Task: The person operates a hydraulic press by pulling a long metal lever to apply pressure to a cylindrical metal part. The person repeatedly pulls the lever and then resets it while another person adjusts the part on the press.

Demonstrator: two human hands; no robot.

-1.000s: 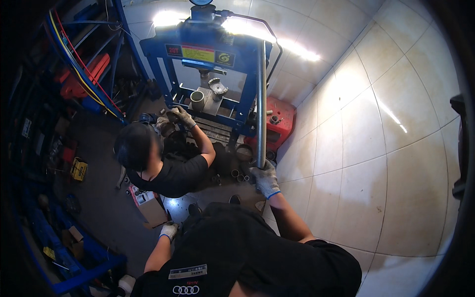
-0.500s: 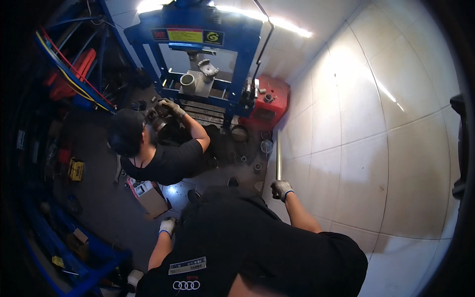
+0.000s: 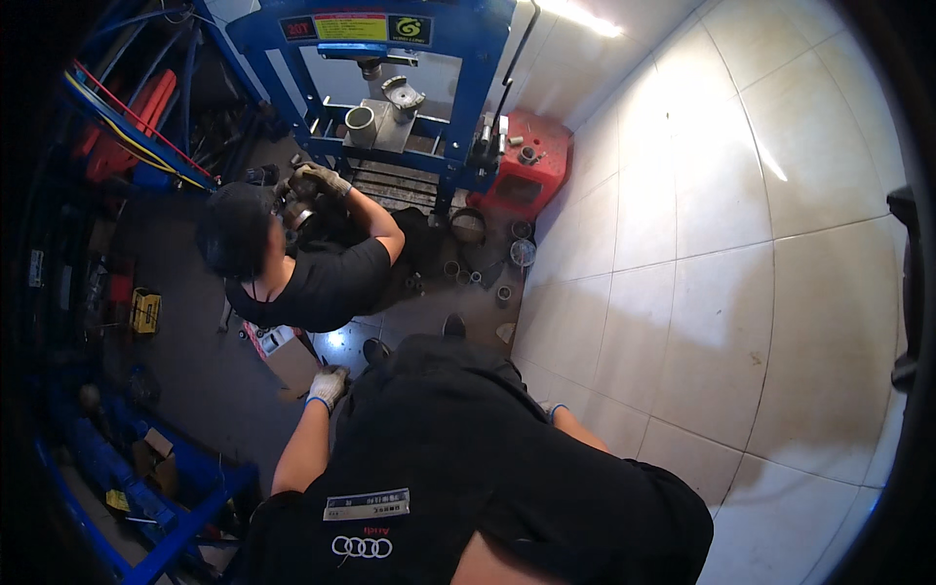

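My left hand [image 3: 329, 384], in a pale work glove with a blue cuff, hangs beside my left thigh, close to an open cardboard box [image 3: 292, 368]. Its fingers are turned away, so their grip is unclear. Only the cuff and a bit of glove of my right hand [image 3: 554, 409] show past my right side; its fingers are hidden behind my body, and no metal tube is visible there. In front of me a co-worker in black crouches, gloved hands [image 3: 327, 178] on a dark metal part with a shiny ring [image 3: 301, 215].
A blue shop press [image 3: 466, 107] stands ahead, with a metal sleeve [image 3: 361, 125] and a notched metal piece [image 3: 402, 96] on its plate. Beside it sits a red box-shaped unit [image 3: 531, 168]. Rings [image 3: 468, 226] lie on the floor. A tiled wall [image 3: 702, 292] bounds the right; blue frames [image 3: 185, 531] stand left.
My right hand, which gripped a long metal tube upright, has dropped behind my side, and the tube is out of sight. My left hand has moved forward. The view has shifted slightly.
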